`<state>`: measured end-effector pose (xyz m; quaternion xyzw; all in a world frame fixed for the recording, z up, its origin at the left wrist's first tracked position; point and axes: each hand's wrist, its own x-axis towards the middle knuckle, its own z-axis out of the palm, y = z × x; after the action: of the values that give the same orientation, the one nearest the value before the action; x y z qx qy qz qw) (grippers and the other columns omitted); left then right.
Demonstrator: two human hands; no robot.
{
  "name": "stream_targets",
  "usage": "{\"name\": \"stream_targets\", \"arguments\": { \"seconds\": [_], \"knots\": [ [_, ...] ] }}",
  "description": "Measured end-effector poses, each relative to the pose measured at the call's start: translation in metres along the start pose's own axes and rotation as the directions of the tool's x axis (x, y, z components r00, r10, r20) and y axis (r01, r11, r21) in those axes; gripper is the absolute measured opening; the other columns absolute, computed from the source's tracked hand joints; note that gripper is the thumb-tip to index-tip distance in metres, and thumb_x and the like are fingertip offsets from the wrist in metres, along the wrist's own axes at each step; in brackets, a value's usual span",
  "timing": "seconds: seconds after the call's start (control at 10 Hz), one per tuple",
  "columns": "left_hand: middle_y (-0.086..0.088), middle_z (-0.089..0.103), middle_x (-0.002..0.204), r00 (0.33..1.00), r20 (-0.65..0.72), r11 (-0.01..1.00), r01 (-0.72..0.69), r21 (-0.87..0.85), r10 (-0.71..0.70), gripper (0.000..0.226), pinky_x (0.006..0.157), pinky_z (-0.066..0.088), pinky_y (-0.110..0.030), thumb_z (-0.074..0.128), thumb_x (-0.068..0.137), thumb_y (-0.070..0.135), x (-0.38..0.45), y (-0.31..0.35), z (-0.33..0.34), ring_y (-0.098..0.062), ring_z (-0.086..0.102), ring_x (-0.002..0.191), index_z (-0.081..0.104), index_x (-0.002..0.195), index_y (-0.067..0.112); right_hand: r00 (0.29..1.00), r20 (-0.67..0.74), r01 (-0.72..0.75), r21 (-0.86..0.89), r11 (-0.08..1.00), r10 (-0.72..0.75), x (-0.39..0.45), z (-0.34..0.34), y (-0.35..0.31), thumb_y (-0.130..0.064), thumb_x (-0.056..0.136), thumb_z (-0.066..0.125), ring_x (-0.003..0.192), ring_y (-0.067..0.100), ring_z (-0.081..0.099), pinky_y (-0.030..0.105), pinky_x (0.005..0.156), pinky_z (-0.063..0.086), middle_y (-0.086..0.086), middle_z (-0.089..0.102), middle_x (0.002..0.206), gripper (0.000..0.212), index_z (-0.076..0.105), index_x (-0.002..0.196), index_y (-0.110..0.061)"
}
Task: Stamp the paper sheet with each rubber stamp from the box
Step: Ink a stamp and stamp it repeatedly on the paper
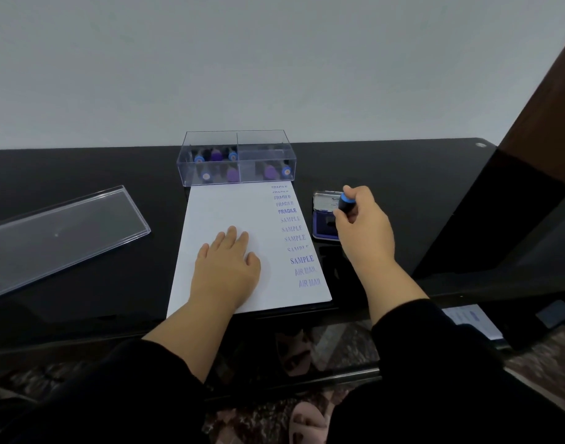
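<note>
While the left hand (227,263) lies flat on the paper sheet (230,206), the right hand (363,223) grips a rubber stamp (346,202) over the ink pad (323,216). FRAGILE, SAMPLE and AIR MAIL are printed; several stamps wait in the box (236,158).

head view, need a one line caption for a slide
Right hand presses a blue-capped stamp onto the ink pad while the left hand holds the paper sheet flat.
</note>
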<state>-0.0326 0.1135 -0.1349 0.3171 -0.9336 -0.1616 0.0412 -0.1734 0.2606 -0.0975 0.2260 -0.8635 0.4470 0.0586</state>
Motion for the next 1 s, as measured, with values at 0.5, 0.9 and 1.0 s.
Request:
{"name": "stream_targets", "arguments": {
  "seconds": [0.5, 0.9, 1.0],
  "knots": [
    [0.001, 0.000, 0.160, 1.000, 0.009, 1.000, 0.004, 0.025, -0.004, 0.053, 0.117, -0.001, -0.035, 0.022, 0.101, 0.030, 0.0012, 0.0000, -0.0002, -0.016, 0.001, 0.147, 0.011, 0.152, 0.021, 0.998, 0.055, -0.022, -0.175, 0.984, 0.032, 0.0166, 0.0088, 0.0118, -0.016, 0.094, 0.052, 0.083, 0.020, 0.056, 0.031, 0.061, 0.046, 0.002, 0.063, 0.103, 0.027, 0.049, 0.120, -0.024],
    [0.001, 0.001, 0.160, 1.000, 0.010, 1.000, -0.002, 0.007, 0.002, 0.053, 0.118, -0.002, -0.035, 0.022, 0.101, 0.031, -0.0001, 0.0003, -0.0011, -0.015, 0.001, 0.147, 0.012, 0.152, 0.020, 0.998, 0.050, -0.030, -0.209, 0.978, 0.041, 0.0143, 0.0087, 0.0087, -0.016, 0.095, 0.051, 0.080, 0.020, 0.055, 0.026, 0.051, 0.037, 0.004, 0.061, 0.095, 0.028, 0.047, 0.121, -0.024],
    [0.001, 0.001, 0.160, 1.000, 0.009, 1.000, -0.001, 0.003, 0.001, 0.053, 0.117, -0.002, -0.035, 0.023, 0.101, 0.031, -0.0006, 0.0004, -0.0010, -0.015, 0.001, 0.147, 0.012, 0.152, 0.020, 0.998, 0.049, -0.029, -0.222, 0.975, 0.041, 0.0139, 0.0083, 0.0083, -0.016, 0.095, 0.051, 0.078, 0.021, 0.054, 0.025, 0.049, 0.037, 0.003, 0.061, 0.094, 0.027, 0.047, 0.120, -0.024]
  ]
}}
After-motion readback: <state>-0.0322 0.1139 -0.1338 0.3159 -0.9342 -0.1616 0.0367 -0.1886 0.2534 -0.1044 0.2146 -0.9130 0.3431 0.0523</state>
